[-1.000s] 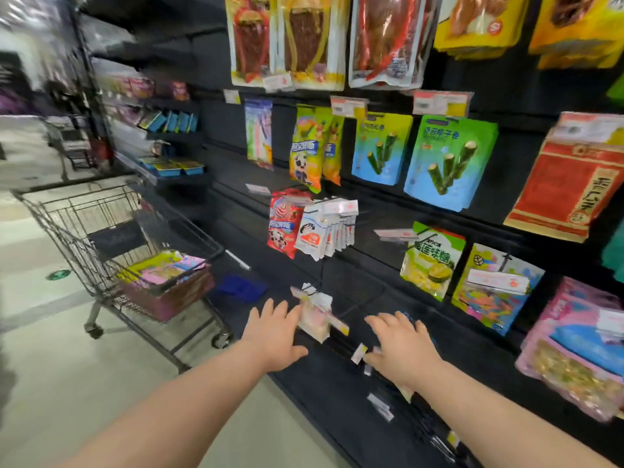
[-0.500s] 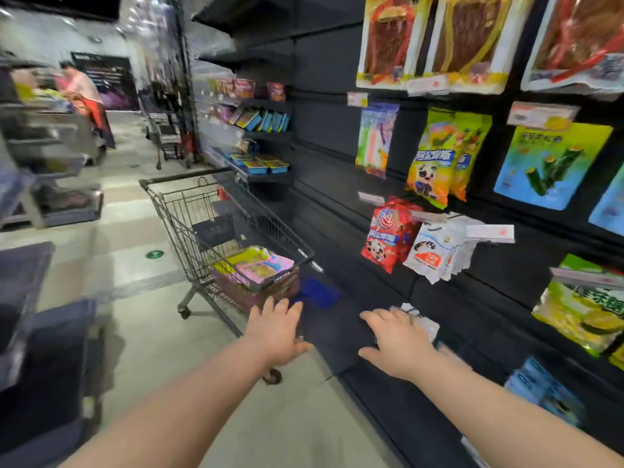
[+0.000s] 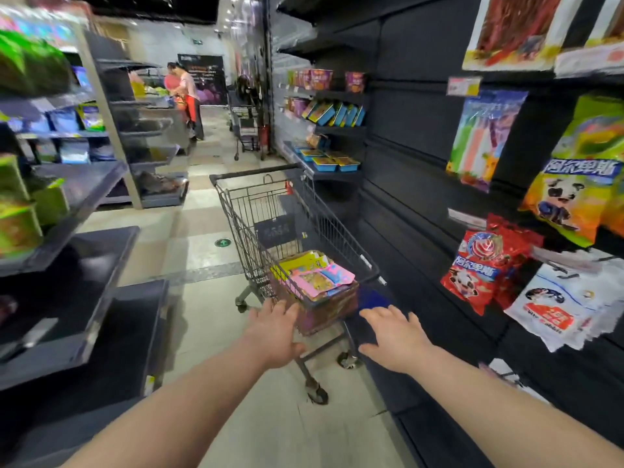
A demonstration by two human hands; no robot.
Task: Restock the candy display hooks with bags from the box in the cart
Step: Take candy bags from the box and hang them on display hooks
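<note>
A: Where are our hands, and where is the stock?

B: Both arms reach forward over the aisle, palms down. The fingers are straight and spread wide, and they hold nothing. Our left hand (image 3: 275, 332) is at the near corner of the wire cart (image 3: 236, 214); we cannot tell whether it touches the wire. Our right hand (image 3: 395, 337) is just beside the cart's right side, apart from it. The cardboard box (image 3: 329, 310) sits in the near end of the cart, open on top. Flat pink and yellow candy bags (image 3: 319, 280) lie in it.

A: How do we take a bag well?

B: We judge it best to come down from above, over the cart rim, and lift the top bags by their upper edge. That leaves the hanging end free for a hook. The bags look thin and slick, so a tall stack could slide apart. A few at a time seems safer.

A: And around us?

B: On our right, a dark slatted wall (image 3: 405, 157) carries the hooks. Red candy bags (image 3: 483, 271) and white bags (image 3: 567, 309) hang near us, with bare panel below them. The floor (image 3: 202, 265) is pale tile. On our left stand grey shelves (image 3: 77, 184), blurred. Far down the aisle we see a person (image 3: 185, 92) standing.
</note>
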